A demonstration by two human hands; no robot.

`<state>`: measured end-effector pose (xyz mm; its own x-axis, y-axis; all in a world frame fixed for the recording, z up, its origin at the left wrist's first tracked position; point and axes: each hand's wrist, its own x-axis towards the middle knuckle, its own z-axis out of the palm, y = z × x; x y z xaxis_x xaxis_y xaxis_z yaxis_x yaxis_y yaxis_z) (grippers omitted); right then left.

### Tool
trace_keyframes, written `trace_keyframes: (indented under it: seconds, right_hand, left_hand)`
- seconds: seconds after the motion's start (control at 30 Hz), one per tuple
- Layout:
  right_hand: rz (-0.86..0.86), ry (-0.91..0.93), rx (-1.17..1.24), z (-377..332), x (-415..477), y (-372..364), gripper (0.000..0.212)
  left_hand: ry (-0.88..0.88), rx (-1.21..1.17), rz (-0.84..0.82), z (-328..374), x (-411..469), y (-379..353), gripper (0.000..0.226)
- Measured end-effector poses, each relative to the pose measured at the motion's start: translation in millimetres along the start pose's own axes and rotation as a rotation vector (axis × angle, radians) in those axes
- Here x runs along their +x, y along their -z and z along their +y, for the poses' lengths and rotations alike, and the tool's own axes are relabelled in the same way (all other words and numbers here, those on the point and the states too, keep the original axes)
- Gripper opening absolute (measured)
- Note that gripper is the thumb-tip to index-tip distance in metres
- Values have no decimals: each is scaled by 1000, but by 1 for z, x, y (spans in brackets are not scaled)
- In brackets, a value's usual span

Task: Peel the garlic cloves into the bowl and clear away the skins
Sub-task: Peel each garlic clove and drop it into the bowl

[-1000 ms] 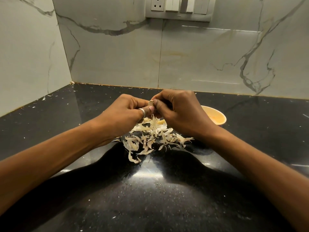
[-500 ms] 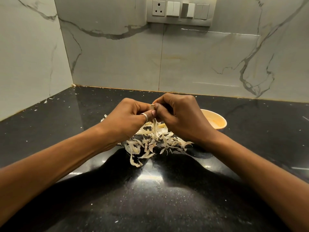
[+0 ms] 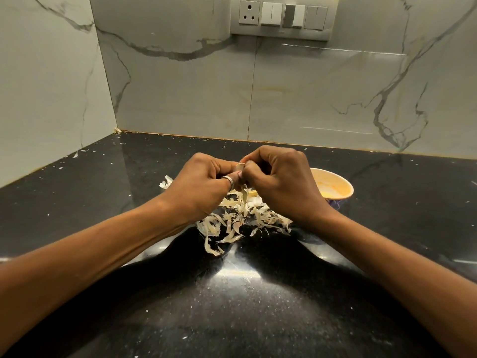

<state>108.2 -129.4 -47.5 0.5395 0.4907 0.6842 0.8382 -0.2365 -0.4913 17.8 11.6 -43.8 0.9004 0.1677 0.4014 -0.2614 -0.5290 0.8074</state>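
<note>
Where the black speckled surface (image 3: 232, 306) lies nearest the camera, it shows only a glare of light and scattered pale flecks, with both bare forearms reaching forward over it. Beyond them a loose pile of papery garlic skins (image 3: 240, 218) lies on the surface, directly under the hands. Above the pile the left hand (image 3: 204, 187), with a ring (image 3: 229, 180) on it, and the right hand (image 3: 281, 182) meet, their curled fingers (image 3: 260, 161) pinching one garlic clove (image 3: 240, 167) between them. A strip of skin (image 3: 244, 196) hangs down from the clove toward the pile. Just behind the right hand stands a yellow bowl (image 3: 346, 183), partly hidden by it. Farther back the marbled wall (image 3: 284, 94) carries a switch plate (image 3: 280, 18).
</note>
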Motion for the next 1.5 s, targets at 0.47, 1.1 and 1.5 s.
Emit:
trace_keyframes:
  seconds: [0.47, 1.1, 1.5]
  right_hand:
    - [-96, -200, 464, -5, 6, 15, 15]
    - [-74, 53, 59, 4, 7, 17, 10]
    - [-145, 73, 92, 7, 8, 20, 12]
  left_hand:
    - [74, -203, 61, 12, 1, 1, 23]
    - [17, -79, -50, 5, 6, 4, 22]
    - [-21, 49, -102, 4, 8, 12, 22]
